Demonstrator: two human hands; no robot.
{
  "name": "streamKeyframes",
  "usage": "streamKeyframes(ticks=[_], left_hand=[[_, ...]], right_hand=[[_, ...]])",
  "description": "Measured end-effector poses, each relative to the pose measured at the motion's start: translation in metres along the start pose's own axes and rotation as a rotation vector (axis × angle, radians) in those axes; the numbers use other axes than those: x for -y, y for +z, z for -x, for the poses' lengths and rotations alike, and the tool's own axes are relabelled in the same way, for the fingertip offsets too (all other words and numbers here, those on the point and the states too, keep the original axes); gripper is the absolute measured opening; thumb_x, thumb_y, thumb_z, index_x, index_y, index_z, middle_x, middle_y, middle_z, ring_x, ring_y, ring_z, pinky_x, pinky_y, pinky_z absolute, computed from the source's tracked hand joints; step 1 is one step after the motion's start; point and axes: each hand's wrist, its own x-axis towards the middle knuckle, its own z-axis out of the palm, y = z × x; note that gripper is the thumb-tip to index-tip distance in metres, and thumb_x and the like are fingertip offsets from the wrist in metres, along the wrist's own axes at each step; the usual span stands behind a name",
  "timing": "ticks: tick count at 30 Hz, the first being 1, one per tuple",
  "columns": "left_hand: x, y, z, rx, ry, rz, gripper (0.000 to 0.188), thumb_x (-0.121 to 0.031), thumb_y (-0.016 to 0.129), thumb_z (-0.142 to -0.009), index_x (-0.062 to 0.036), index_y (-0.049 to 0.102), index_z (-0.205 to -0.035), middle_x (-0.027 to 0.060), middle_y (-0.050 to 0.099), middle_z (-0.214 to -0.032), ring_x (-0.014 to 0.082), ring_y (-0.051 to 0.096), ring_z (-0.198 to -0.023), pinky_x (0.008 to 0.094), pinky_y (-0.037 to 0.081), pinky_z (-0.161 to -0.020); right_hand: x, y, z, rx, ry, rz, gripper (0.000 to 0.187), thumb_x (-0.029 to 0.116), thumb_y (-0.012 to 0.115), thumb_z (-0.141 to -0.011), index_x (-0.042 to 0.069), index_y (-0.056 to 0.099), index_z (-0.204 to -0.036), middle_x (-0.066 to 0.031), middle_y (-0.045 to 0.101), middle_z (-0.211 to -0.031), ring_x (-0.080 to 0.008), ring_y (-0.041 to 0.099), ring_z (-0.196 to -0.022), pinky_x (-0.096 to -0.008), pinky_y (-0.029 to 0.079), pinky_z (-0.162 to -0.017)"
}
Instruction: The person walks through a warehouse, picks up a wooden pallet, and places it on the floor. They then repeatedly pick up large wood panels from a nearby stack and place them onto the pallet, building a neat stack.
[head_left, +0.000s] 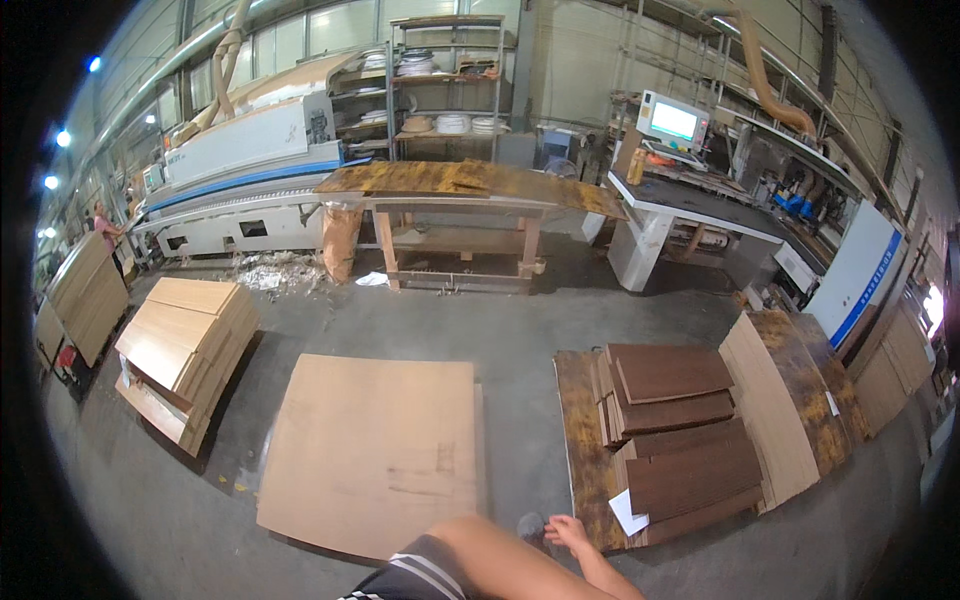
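Note:
My right hand [567, 533] hangs near the lower edge with its fingers loosely bent and apart, and nothing shows in it. Close by on its right is a stack of dark brown panels [690, 470], lying on a mottled brown board [585, 440] on the floor. A white sheet of paper [628, 512] sticks out at the stack's near corner. To the left of the hand are my bare knee [460, 535], striped dark shorts [420, 570] and a grey shoe [530, 526]. A large tan board [370, 450] lies beyond the knee. My left hand is out of view.
Pale wood panels [185, 340] are stacked at left. A workbench [455, 210] with a mottled top stands ahead, between a long white machine [245, 150] and another machine [710, 200] with a screen [672, 122]. A person [105, 230] stands far left.

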Motion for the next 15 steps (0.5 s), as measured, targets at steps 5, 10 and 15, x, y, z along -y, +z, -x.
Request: streamKeyframes(ticks=[5,10,15], left_hand=[[0.070,-0.087,0.069,-0.045,-0.108,-0.008,0.028,-0.034,0.055,-0.084,-0.0103,0.056,-0.068,0.0096,0.060,-0.062,0.0337,0.058,-0.055,0.0470,0.039,-0.047],[0.135,-0.187,0.137,-0.094,-0.087,0.065,0.029,-0.027,0.056,-0.090,-0.0056,0.056,-0.071,0.0113,0.060,-0.065,0.0319,0.060,-0.062,0.0425,0.045,-0.055],[0.185,-0.295,0.228,-0.226,-0.339,0.392,0.016,-0.017,0.061,-0.090,-0.0030,0.066,-0.094,0.0123,0.058,-0.073,0.0321,0.058,-0.069,0.0397,0.046,-0.060]], right_hand=[[0.113,-0.041,-0.086,0.057,-0.061,0.149,0.033,0.026,0.059,-0.093,0.006,0.058,-0.119,-0.0117,0.068,-0.102,-0.0197,0.069,-0.081,-0.0285,0.051,-0.065],[0.126,-0.127,-0.163,-0.182,0.024,0.181,0.023,0.017,0.060,-0.091,0.001,0.063,-0.108,-0.0114,0.068,-0.087,-0.0178,0.065,-0.067,-0.0288,0.050,-0.052],[0.078,-0.193,-0.214,-0.041,0.429,0.775,0.034,0.031,0.053,-0.091,0.002,0.065,-0.105,-0.0098,0.068,-0.088,-0.0228,0.064,-0.065,-0.0397,0.052,-0.063]])
